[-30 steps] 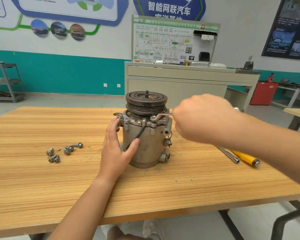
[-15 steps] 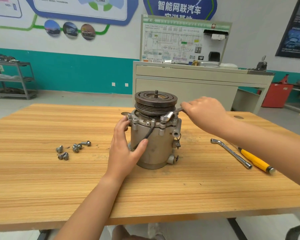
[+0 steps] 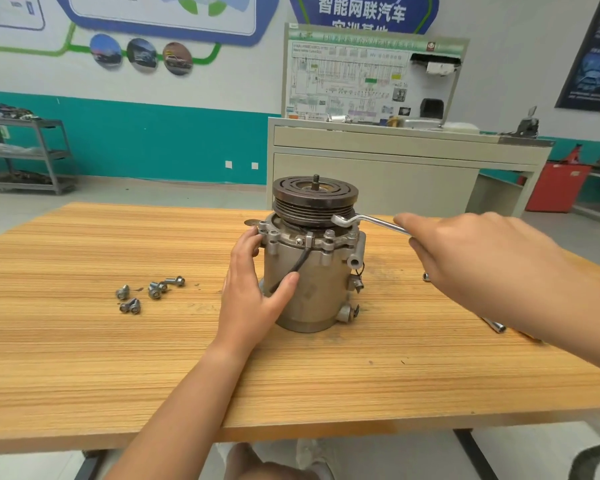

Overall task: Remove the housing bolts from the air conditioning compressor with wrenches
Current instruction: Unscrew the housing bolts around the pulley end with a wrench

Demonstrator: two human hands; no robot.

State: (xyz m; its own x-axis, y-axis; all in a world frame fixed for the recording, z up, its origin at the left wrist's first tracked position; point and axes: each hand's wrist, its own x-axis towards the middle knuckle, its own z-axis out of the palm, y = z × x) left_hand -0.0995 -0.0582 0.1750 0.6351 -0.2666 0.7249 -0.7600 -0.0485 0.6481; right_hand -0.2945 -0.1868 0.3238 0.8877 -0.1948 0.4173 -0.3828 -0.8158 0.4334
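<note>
Compressor (image 3: pixel 312 282) stands upright near the middle of a wooden table (image 3: pixel 84 358), pulley (image 3: pixel 314 199) on top, as a person holds a wrench (image 3: pixel 368 221) to its flange.

Left hand (image 3: pixel 253 292) grasps the housing from the left, thumb lying across the front beside a black cable (image 3: pixel 297 268), fingertips at the flange rim. Right hand (image 3: pixel 465 258), slightly blurred, grips the wrench's handle; the ring end sits at the flange's right side, just under the pulley, though whether it is seated on a bolt head cannot be told. Loose bolts (image 3: pixel 149 292) lie clustered on the table left of the compressor, well apart from it. Tip of a second tool (image 3: pixel 496 326) shows from under the right forearm.
</note>
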